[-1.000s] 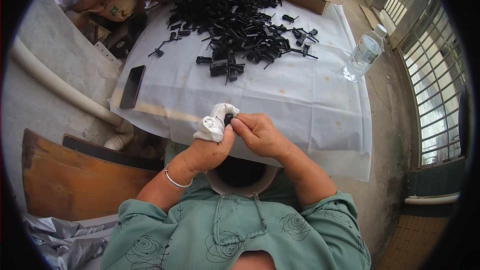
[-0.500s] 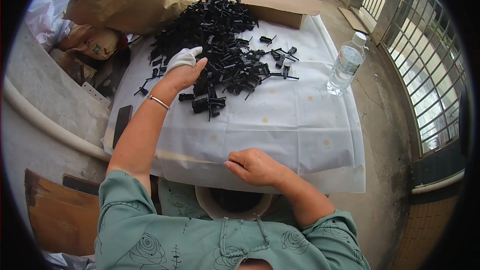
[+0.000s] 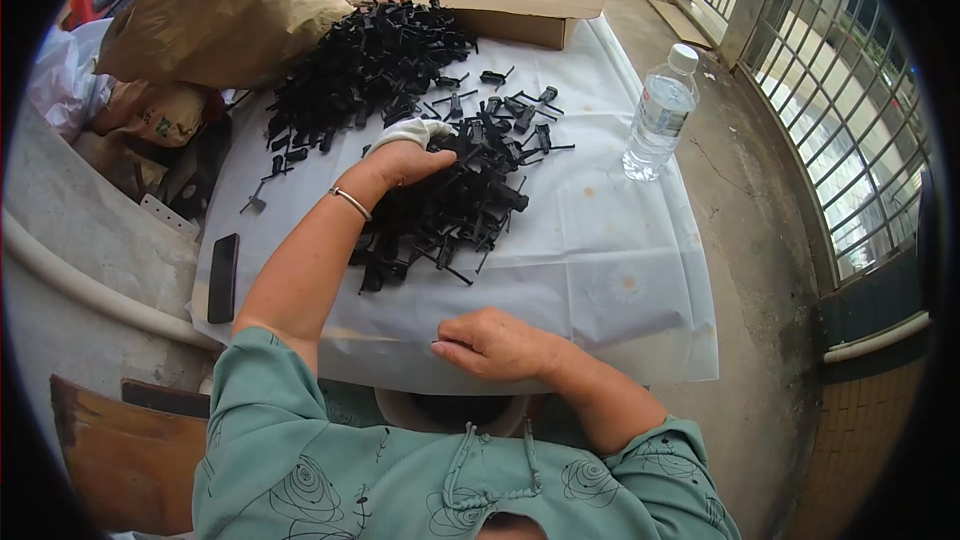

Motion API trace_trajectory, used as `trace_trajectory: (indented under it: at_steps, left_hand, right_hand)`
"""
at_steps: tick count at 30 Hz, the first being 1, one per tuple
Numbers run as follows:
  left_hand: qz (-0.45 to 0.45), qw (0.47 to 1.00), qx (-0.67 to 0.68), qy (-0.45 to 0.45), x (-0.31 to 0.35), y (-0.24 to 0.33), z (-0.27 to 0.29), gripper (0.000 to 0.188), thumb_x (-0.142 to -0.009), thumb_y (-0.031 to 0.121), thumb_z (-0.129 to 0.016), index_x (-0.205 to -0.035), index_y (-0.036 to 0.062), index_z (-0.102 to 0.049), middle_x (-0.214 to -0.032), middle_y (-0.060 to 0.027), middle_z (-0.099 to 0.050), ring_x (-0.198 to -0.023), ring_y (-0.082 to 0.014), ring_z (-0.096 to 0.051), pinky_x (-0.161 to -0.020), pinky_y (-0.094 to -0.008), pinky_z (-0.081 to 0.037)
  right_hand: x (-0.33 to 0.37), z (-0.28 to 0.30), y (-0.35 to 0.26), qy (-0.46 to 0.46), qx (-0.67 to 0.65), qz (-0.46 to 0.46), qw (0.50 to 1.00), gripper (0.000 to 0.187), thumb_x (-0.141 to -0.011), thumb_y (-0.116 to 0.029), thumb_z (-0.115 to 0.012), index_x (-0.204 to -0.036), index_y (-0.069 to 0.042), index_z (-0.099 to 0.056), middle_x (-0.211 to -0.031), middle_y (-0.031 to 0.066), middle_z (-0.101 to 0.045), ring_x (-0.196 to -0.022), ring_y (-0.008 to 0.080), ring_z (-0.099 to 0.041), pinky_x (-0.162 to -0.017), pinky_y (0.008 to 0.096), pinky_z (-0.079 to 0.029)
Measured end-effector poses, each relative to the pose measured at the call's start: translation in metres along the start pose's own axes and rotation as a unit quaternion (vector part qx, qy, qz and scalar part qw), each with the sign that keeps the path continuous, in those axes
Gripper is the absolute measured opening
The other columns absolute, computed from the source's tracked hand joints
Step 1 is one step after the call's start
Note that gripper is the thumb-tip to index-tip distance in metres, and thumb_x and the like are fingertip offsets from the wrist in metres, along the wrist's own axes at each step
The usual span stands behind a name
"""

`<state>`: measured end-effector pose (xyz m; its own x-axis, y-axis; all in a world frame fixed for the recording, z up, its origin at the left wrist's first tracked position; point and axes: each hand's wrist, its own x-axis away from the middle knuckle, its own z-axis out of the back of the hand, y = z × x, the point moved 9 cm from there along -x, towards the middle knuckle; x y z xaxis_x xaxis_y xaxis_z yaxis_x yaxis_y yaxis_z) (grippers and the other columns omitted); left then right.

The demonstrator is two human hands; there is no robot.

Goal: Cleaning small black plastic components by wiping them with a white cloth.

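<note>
A large heap of small black plastic parts (image 3: pixel 375 65) with thin stems lies across the far half of the table. A nearer cluster of black parts (image 3: pixel 440 215) spreads toward the middle. My left hand (image 3: pixel 408 155), with a whitish glove over its fingers and a bangle on the wrist, rests on the nearer cluster's far left side. Its thumb points out to the right and its fingers reach over the parts, partly hidden. My right hand (image 3: pixel 490 343) is bare and closed above the near table edge. Whatever its fingers may pinch is too small to make out.
A white cloth (image 3: pixel 630 290) covers the table. On it are a phone (image 3: pixel 223 278) at the left, a water bottle (image 3: pixel 661 115) at the right and an open cardboard box (image 3: pixel 515 25) behind. Brown paper (image 3: pixel 210 15) bulges at back left. A tub (image 3: pixel 400 408) sits below the near edge.
My left hand has come nearer and to the right, and many black parts have been drawn from the heap toward me. My right hand stays closed near the table edge.
</note>
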<state>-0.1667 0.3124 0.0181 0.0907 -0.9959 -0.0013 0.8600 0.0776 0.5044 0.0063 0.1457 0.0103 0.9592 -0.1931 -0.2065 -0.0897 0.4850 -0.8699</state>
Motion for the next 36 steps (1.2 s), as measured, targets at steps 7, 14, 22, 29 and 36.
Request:
trace_trajectory:
  at_steps: [7, 14, 22, 29, 36]
  left_hand:
    - [-0.108, 0.993, -0.025, -0.036, 0.057, 0.063, -0.008, 0.05, -0.078, 0.036, -0.062, -0.12, 0.0108, -0.055, -0.119, -0.0177, -0.055, -0.109, -0.0298, -0.053, -0.093, -0.0322, -0.041]
    - [-0.146, 0.973, -0.158, 0.087, 0.12, 0.116, 0.058, 0.037, -0.08, 0.018, -0.062, -0.114, 0.0038, -0.057, -0.108, -0.0179, -0.058, -0.101, -0.0337, -0.053, -0.09, -0.0342, -0.042]
    - [0.021, 0.949, 0.287, 0.126, 0.173, 0.066, 0.034, 0.024, -0.085, -0.001, -0.048, -0.108, -0.0002, -0.055, -0.092, -0.0069, -0.06, -0.066, -0.0113, -0.059, -0.058, -0.0227, -0.05]
    - [0.036, 0.727, 0.676, 0.114, 0.197, 0.044, -0.005, 0.025, -0.088, 0.003, -0.054, -0.113, 0.0037, -0.053, -0.096, -0.0022, -0.058, -0.063, -0.0091, -0.056, -0.052, -0.0217, -0.045]
    - [0.004, 0.691, 0.715, 0.107, 0.227, 0.072, -0.02, 0.024, -0.087, 0.005, -0.058, -0.11, 0.0047, -0.054, -0.084, 0.0004, -0.056, -0.059, -0.0073, -0.053, -0.049, -0.0196, -0.04]
  right_hand:
    - [0.037, 0.073, -0.002, 0.186, 0.031, -0.072, 0.979, 0.021, -0.083, -0.019, -0.06, -0.074, -0.001, -0.052, -0.056, 0.0104, -0.047, -0.05, 0.0242, -0.044, -0.05, 0.034, -0.038]
    - [0.07, 0.118, 0.023, 0.315, 0.29, -0.172, 0.887, 0.023, -0.076, -0.017, -0.062, -0.095, -0.005, -0.057, -0.065, 0.0111, -0.056, -0.059, 0.027, -0.055, -0.058, 0.0367, -0.044]
    - [0.069, 0.109, 0.04, 0.222, 0.389, -0.27, 0.852, 0.024, -0.077, -0.022, -0.063, -0.093, -0.006, -0.056, -0.08, 0.0139, -0.063, -0.076, 0.032, -0.061, -0.067, 0.0411, -0.049]
    - [0.069, 0.11, 0.013, 0.345, 0.358, -0.137, 0.857, 0.026, -0.076, -0.017, -0.066, -0.097, -0.004, -0.057, -0.076, 0.0144, -0.062, -0.067, 0.0322, -0.059, -0.063, 0.039, -0.047]
    - [0.038, 0.054, -0.017, 0.261, -0.061, -0.038, 0.963, 0.014, -0.087, -0.014, -0.059, -0.096, -0.003, -0.057, -0.063, -0.0053, -0.045, -0.056, 0.0031, -0.037, -0.049, 0.0212, -0.032]
